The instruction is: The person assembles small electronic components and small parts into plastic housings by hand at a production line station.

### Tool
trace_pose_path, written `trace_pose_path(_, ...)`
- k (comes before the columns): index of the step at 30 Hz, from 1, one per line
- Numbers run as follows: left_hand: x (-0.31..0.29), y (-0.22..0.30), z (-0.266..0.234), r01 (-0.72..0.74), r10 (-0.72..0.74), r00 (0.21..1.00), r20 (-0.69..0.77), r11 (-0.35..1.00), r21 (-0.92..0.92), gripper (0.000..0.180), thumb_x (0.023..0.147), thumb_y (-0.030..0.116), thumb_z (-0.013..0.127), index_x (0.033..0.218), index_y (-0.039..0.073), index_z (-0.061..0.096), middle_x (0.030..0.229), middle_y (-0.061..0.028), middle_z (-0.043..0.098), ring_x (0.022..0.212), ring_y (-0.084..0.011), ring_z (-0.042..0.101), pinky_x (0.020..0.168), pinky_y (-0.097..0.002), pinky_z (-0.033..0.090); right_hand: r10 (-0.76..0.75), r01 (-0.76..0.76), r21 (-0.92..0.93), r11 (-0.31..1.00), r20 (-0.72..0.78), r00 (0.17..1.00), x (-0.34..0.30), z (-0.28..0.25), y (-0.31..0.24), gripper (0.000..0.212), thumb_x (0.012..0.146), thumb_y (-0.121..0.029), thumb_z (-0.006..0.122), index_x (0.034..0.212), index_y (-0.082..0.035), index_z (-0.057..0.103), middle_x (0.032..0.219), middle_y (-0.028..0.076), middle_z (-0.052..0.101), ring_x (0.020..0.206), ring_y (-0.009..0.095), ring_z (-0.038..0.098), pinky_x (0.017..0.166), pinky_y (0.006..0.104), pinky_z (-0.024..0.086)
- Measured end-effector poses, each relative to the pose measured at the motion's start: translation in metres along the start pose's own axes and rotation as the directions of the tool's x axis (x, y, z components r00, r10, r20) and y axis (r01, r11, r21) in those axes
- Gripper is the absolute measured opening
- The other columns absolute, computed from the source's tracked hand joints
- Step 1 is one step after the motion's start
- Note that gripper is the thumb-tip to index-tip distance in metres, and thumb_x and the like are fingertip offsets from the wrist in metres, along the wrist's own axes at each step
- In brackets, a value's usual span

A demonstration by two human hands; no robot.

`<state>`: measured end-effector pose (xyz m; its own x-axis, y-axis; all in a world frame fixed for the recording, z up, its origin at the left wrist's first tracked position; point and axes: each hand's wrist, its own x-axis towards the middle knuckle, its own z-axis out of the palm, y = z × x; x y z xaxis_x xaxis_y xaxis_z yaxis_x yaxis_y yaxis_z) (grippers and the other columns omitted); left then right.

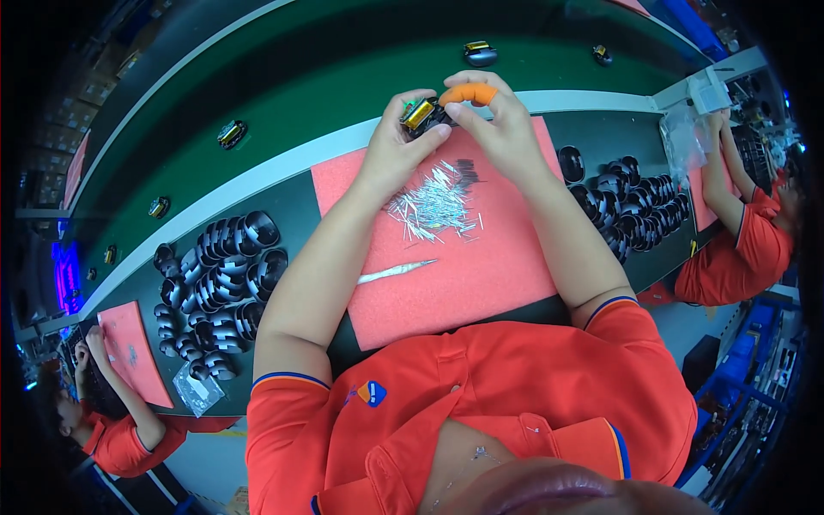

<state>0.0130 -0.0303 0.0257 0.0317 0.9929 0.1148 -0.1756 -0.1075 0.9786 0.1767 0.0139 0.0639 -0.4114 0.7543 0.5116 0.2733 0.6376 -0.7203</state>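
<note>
Over the far edge of the pink foam mat [489, 296], I hold a small black device with a yellow cylindrical part [419, 114]. My left hand [393, 146] grips it from the left, thumb along its near side. My right hand [502, 129], an orange cover on one finger, is closed at the device's right edge; whether a small part is between those fingertips is hidden. Below my hands lies a loose pile of thin silver strips [433, 204], with a few dark ones [466, 170] beside it. White-handled tweezers [396, 272] rest nearer me.
Black curved shells [227, 279] stand in rows at left, and more shells [631, 202] at right. Beyond a pale rail [283, 163], a green conveyor belt [300, 94] carries similar devices [481, 53]. Co-workers sit on both sides. A clear plastic bag [197, 388] lies at lower left.
</note>
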Motion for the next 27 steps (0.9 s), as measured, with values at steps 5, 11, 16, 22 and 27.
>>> trace_pose_path(5,0.001,0.005,0.003,-0.023,0.023,1.0,-0.001,0.999,-0.027,0.049,0.083,0.011,0.07,0.125,0.003,0.045,0.103,-0.0068,0.056,0.085,-0.0075,0.055,0.07,-0.0209,0.047,-0.046,0.048,-0.022,0.999,0.051,0.998,0.001,0.0,0.004,0.015,0.084,-0.014,0.064,0.094,-0.003,0.066,0.11,0.004,0.06,0.106,0.019,0.055,0.094,0.0327,0.041)
trace_pose_path(11,0.001,0.008,0.004,0.023,-0.024,1.0,-0.017,0.999,-0.046,0.048,0.082,0.012,0.071,0.123,0.002,0.046,0.096,-0.0059,0.057,0.069,-0.0071,0.053,0.059,-0.0196,0.046,-0.005,0.009,0.084,0.996,-0.047,0.999,-0.006,0.009,0.01,0.016,0.083,-0.01,0.066,0.097,-0.002,0.067,0.108,0.006,0.06,0.103,0.019,0.057,0.09,0.0302,0.044)
trace_pose_path(16,0.0,0.009,0.004,0.025,-0.027,0.999,-0.029,0.998,-0.061,0.049,0.082,0.014,0.072,0.122,0.002,0.047,0.094,-0.0054,0.057,0.067,-0.0071,0.053,0.058,-0.0195,0.046,-0.057,0.062,0.034,0.998,-0.125,0.99,-0.009,0.012,0.012,0.02,0.083,-0.006,0.065,0.103,-0.002,0.067,0.106,0.007,0.059,0.101,0.018,0.057,0.087,0.0283,0.047)
trace_pose_path(22,0.001,0.006,0.002,0.03,-0.031,0.999,-0.02,0.998,-0.053,0.05,0.082,0.013,0.072,0.124,0.004,0.048,0.098,-0.0057,0.056,0.072,-0.0071,0.054,0.061,-0.0192,0.048,-0.128,0.127,-0.017,0.992,-0.036,0.991,-0.008,0.009,0.01,0.022,0.086,-0.007,0.062,0.107,-0.001,0.066,0.113,0.007,0.058,0.103,0.018,0.057,0.089,0.0283,0.046)
trace_pose_path(27,0.007,-0.012,-0.001,-0.235,0.235,0.969,-0.071,0.972,0.017,0.049,0.081,0.009,0.071,0.125,0.004,0.048,0.11,-0.007,0.056,0.096,-0.013,0.059,0.081,-0.0241,0.05,-0.013,0.017,0.164,0.986,-0.023,1.0,-0.013,0.015,0.005,0.025,0.09,-0.007,0.056,0.112,0.001,0.062,0.116,0.009,0.057,0.109,0.019,0.055,0.095,0.0284,0.042)
